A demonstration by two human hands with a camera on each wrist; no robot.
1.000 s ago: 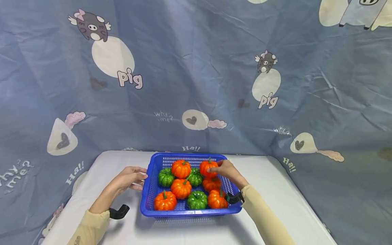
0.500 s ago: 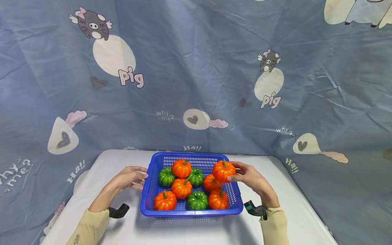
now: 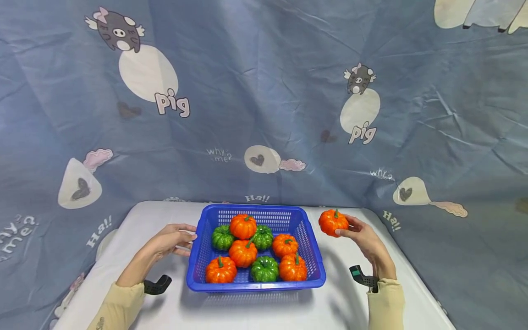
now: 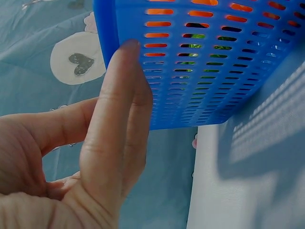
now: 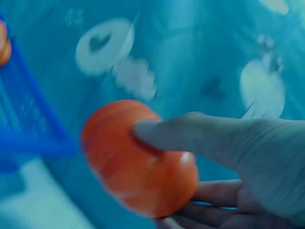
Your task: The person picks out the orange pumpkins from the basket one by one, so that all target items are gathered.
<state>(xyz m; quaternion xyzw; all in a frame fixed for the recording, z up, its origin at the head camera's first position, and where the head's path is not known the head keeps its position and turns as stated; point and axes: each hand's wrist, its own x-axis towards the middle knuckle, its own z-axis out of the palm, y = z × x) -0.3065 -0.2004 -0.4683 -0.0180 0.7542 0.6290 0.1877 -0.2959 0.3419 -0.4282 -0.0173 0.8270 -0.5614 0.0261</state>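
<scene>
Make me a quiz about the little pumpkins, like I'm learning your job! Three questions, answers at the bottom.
1. How many green pumpkins are in the blue basket?
2. True or false: the right hand holds a green pumpkin.
3. Which side of the blue basket is the left hand at? A: right. B: left. C: far.

Key: 1. Three. 2. False; it holds an orange pumpkin. 3. B.

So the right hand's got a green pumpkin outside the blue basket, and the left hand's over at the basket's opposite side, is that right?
Not quite: the pumpkin in the right hand is orange, not green, as the head view shows. The rest stands: it is outside the blue basket, and the left hand is at the opposite side.
</scene>
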